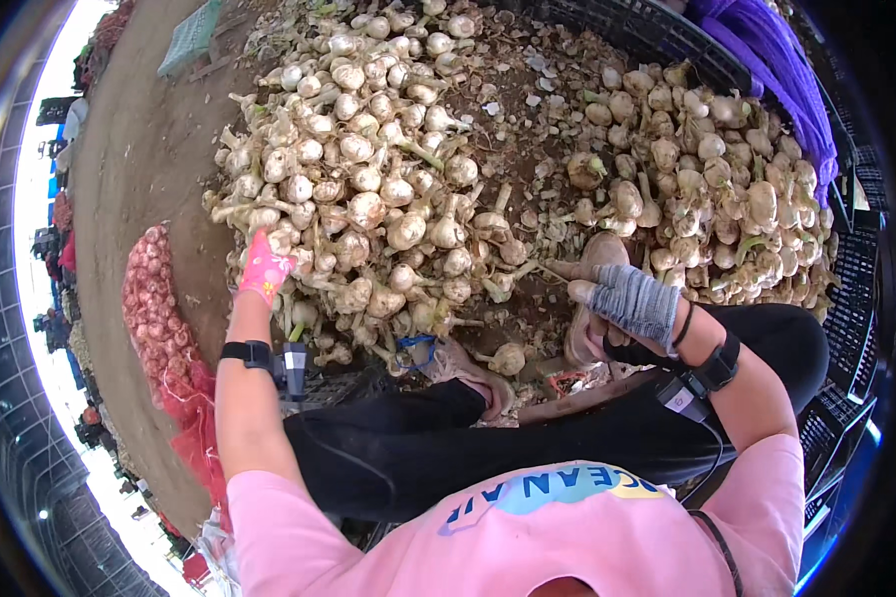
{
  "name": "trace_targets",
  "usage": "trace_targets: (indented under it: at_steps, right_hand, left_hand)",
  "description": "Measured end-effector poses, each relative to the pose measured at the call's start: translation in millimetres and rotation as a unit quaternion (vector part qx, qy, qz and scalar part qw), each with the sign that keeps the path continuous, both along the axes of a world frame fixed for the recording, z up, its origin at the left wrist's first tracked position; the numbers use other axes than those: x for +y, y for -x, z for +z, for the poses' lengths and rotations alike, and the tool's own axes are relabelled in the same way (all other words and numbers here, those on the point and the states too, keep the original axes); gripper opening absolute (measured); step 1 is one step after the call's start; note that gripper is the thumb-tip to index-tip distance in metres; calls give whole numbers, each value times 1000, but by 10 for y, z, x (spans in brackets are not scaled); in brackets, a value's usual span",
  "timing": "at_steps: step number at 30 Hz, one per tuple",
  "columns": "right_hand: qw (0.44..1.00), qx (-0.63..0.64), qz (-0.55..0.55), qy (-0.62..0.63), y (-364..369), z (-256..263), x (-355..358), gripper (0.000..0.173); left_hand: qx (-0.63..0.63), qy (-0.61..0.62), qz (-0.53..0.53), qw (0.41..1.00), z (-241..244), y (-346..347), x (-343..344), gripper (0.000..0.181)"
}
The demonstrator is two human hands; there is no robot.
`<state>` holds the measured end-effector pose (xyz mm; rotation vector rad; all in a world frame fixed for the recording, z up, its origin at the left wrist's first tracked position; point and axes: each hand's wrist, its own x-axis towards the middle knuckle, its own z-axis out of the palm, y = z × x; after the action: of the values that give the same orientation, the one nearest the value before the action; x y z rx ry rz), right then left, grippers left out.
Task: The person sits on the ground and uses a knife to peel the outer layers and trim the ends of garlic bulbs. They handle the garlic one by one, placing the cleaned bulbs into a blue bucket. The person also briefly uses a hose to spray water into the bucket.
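My left hand, in a pink flowered glove, is at the left edge of a large heap of garlic bulbs with stems. Its fingers and thumb are spread around a pale garlic bulb; whether they grip it is unclear. My right hand wears a grey knitted glove with bare fingertips and hovers over my right shoe. Its fingers are bent, and a thin, dark sliver shows by the fingertips, too small to name. A second garlic heap lies to the right.
A red net sack of garlic lies on the dirt floor at left. Purple netting hangs over a black plastic crate; more crates stand at right. Dry skins litter the soil between the heaps.
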<state>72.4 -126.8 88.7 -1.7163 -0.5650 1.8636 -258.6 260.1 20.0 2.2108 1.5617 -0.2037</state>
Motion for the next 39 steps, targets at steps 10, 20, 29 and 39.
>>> trace_targets:
  at_steps: [10,20,29,39]
  right_hand:
    - [892,-320,29,-318,89,15,-169,45]
    - [771,-367,84,-514,307,428,-253,64]
    - [821,-340,139,-437,334,527,-244,64]
    - [890,-313,16,-333,-25,212,-305,46]
  left_hand:
    - [-325,256,-30,910,671,-1101,-1183,69]
    - [-456,402,-31,794,1230,-1534,-2512,34]
    - [-330,175,-264,889,883,-1206,-2546,35]
    - [-393,166,-377,822,1108,-1223,-2331,36]
